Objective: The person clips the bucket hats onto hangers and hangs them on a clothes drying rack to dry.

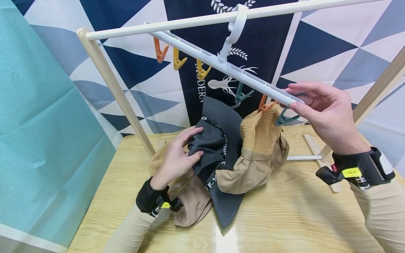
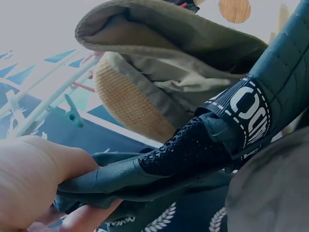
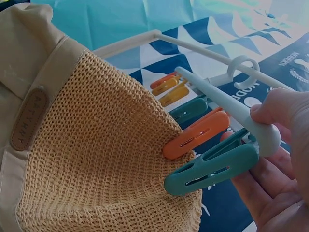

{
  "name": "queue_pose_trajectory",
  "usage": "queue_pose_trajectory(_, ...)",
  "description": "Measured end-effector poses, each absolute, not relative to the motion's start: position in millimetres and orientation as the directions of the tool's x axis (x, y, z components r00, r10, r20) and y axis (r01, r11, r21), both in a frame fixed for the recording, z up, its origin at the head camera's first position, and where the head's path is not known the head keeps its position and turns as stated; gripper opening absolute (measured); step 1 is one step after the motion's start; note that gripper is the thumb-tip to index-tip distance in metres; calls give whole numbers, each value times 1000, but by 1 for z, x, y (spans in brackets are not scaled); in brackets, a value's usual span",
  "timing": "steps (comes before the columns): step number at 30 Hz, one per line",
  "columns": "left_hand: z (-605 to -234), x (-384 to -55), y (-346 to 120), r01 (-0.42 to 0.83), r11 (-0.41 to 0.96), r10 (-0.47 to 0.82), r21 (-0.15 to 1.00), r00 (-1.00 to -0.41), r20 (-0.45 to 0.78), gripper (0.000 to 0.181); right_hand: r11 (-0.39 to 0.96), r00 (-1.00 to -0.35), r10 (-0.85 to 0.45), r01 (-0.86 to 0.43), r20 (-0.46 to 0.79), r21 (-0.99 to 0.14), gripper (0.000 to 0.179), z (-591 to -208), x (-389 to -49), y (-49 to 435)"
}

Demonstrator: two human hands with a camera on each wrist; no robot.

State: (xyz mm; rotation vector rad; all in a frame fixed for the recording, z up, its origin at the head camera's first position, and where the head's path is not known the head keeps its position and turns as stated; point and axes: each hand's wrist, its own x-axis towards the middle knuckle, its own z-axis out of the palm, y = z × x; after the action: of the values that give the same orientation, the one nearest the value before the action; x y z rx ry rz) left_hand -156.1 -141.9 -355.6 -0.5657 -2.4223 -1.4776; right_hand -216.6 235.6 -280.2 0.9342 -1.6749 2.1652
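My left hand pinches the folded crown of a black bucket hat between thumb and fingers; a lettered band runs inside the hat. In the left wrist view, the dark fabric lies between thumb and fingers. My right hand grips the near right end of a white clip hanger, which slopes down toward it. From that end hangs a tan hat with a knitted crown, caught by an orange clip and a teal clip.
The hanger hooks over a white rail on a wooden frame. Other clips, including a yellow clip, dangle along the hanger. A second tan hat lies on the wooden table, partly behind my left hand. Patterned cloth hangs behind.
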Motion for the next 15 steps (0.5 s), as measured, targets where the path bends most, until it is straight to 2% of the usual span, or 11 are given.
queue_pose_trajectory(11, -342, -151, -156, 515, 467, 232, 719, -856, 463, 67, -286, -762, -182, -564, 622, -775, 45, -280, -218, 237)
queue_pose_trajectory(15, -338, -149, -161, 542, 482, 217, 688, -835, 506, 67, -322, -756, -182, -558, 628, -765, 45, -281, -219, 238)
